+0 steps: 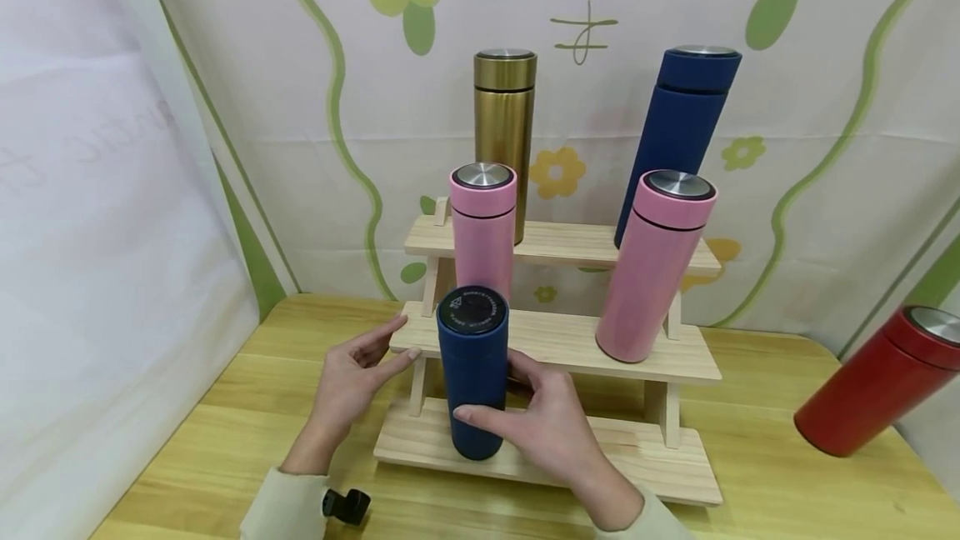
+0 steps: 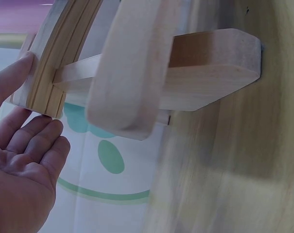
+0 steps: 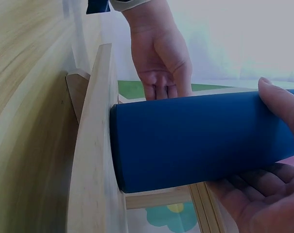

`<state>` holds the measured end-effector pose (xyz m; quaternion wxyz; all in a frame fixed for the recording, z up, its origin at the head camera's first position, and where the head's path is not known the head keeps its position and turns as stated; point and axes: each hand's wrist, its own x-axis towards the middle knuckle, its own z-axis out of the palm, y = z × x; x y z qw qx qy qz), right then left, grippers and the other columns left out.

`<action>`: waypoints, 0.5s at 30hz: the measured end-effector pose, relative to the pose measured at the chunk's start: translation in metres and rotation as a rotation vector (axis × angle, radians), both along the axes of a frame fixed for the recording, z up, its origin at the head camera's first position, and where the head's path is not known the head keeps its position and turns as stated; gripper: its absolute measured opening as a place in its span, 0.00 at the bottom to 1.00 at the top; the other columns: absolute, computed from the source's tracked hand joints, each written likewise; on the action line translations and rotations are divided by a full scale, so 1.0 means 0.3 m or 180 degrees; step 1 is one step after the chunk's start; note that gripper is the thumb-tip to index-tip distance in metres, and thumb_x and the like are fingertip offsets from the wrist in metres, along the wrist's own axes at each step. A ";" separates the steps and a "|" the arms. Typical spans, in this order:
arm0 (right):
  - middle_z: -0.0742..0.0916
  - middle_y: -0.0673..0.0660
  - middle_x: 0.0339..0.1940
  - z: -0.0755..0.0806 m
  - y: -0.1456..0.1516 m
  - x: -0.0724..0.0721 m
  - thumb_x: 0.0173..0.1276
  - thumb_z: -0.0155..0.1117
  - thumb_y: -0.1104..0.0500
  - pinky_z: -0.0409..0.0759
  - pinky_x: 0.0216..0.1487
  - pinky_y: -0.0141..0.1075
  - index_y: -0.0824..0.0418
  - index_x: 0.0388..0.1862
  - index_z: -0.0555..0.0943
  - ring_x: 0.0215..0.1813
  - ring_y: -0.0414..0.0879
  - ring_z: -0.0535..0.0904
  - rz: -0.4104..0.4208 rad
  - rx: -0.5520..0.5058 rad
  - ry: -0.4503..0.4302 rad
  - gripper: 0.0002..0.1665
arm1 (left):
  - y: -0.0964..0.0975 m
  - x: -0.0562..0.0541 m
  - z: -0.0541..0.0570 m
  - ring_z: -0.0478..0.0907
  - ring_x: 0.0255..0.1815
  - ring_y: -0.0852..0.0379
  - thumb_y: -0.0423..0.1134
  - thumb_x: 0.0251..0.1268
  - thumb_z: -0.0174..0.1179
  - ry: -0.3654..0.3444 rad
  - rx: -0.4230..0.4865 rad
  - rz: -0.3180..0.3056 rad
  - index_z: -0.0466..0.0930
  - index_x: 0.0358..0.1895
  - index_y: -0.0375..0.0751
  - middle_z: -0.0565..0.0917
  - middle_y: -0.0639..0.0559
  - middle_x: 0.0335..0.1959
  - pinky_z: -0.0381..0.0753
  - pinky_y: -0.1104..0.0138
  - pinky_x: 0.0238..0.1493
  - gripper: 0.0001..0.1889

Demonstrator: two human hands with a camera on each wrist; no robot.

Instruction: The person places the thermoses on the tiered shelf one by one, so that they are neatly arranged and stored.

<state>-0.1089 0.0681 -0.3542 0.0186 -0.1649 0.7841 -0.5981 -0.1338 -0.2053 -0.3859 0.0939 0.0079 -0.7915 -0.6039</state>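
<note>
A navy blue thermos bottle (image 1: 474, 390) with a dark printed lid stands upright on the bottom shelf of a three-tier wooden display stand (image 1: 630, 448). My right hand (image 1: 555, 423) grips it from the right, thumb across the front and fingers behind. In the right wrist view the bottle's base (image 3: 116, 148) sits right at the shelf board. On the other side, my left hand (image 1: 348, 382) holds the left end of the middle shelf (image 2: 54, 63), thumb on its top face and fingers beneath.
Two pink thermoses (image 1: 656, 273) stand on the middle shelf. A gold thermos (image 1: 504, 119) and another navy thermos (image 1: 678, 132) stand on the top shelf. To the right, a red thermos (image 1: 870, 390) is on the wooden table (image 1: 225, 432). A patterned cloth (image 1: 247, 107) hangs behind.
</note>
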 end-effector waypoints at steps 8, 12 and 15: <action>0.93 0.43 0.52 -0.001 0.000 -0.002 0.55 0.90 0.48 0.87 0.62 0.32 0.41 0.65 0.85 0.56 0.39 0.89 0.0061 -0.0001 0.0027 0.38 | -0.004 0.000 -0.001 0.72 0.79 0.58 0.48 0.66 0.78 -0.0008 0.0015 0.0013 0.84 0.70 0.56 0.80 0.60 0.74 0.74 0.74 0.74 0.29; 0.93 0.44 0.53 -0.001 0.002 0.000 0.54 0.90 0.47 0.87 0.62 0.33 0.43 0.66 0.84 0.56 0.39 0.89 0.0026 0.0064 0.0039 0.40 | -0.002 -0.001 0.000 0.73 0.78 0.59 0.48 0.66 0.79 -0.0003 0.0030 0.0003 0.84 0.70 0.55 0.81 0.60 0.74 0.74 0.76 0.73 0.29; 0.93 0.43 0.53 -0.003 0.006 0.001 0.53 0.91 0.46 0.87 0.63 0.35 0.42 0.67 0.84 0.57 0.39 0.89 -0.0029 0.0129 0.0032 0.41 | 0.000 -0.003 0.000 0.73 0.79 0.59 0.48 0.66 0.79 0.0005 0.0035 -0.0009 0.84 0.70 0.55 0.81 0.60 0.74 0.73 0.76 0.73 0.29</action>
